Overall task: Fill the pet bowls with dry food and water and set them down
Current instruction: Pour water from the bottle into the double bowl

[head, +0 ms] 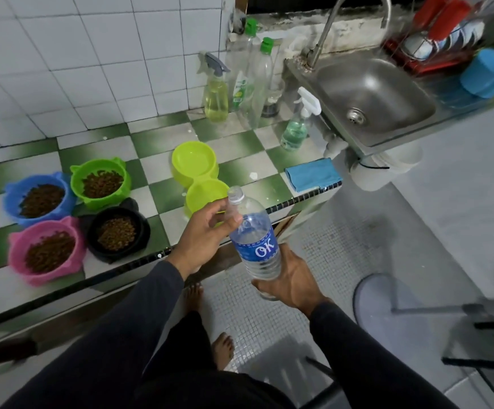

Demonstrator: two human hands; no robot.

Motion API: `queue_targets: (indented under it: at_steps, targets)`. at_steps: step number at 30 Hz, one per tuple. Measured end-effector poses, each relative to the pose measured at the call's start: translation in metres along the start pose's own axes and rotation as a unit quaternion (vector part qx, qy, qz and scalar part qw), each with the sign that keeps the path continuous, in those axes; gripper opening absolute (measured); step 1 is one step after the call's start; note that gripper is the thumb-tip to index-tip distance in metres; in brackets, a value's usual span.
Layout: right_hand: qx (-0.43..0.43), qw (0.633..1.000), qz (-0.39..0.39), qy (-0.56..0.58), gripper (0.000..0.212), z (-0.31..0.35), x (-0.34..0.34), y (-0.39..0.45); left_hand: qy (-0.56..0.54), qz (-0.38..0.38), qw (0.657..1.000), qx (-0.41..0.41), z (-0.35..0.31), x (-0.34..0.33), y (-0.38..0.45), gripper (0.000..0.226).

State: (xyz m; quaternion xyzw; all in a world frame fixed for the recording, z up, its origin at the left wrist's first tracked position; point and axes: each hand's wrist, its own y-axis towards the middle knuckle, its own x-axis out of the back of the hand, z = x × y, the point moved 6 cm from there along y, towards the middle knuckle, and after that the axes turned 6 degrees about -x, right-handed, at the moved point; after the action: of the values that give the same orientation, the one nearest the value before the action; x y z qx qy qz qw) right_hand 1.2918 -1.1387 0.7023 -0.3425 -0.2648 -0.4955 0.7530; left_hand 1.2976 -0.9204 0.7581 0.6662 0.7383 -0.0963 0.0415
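Head view: right hand (287, 278) wraps the base of the water bottle (254, 240), tilted; left hand (207, 228) fingers (225, 215) pinch its neck below the cap (236, 195), likely steadying it for uncapping. Just beyond the fingers, on the counter (163, 160), the yellow-green double bowl (195, 175) awaits water; four kibble-filled bowls (74, 219) lie left.

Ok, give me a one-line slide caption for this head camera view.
Both hands grip a water bottle beside an unfilled lime double bowl; four bowls already hold dry food.
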Motion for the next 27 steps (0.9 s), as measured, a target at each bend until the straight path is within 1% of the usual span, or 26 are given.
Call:
queue_targets:
  at_steps: [7,13,15,20,27]
  targets:
    - [-0.023,1.000,0.014,-0.002,0.067,-0.013,-0.011,0.003,-0.033,-0.023,0.997,0.065,0.028,0.009,0.002,0.043]
    - [-0.043,0.997,0.033,-0.053,0.066,-0.020,-0.018,0.014,-0.035,-0.040,0.993,0.104,0.049,0.017,0.009,0.062]
    - [-0.051,0.996,0.039,-0.058,0.065,-0.020,-0.021,0.017,-0.046,-0.045,0.992,0.111,0.055,0.019,0.012,0.064]
    - [-0.064,0.994,0.056,-0.068,0.069,-0.019,-0.024,0.023,-0.069,-0.056,0.988,0.130,0.069,0.024,0.020,0.051]
    - [-0.085,0.990,0.071,-0.090,0.068,-0.020,-0.024,0.031,-0.097,-0.061,0.982,0.150,0.080,0.028,0.025,0.050]
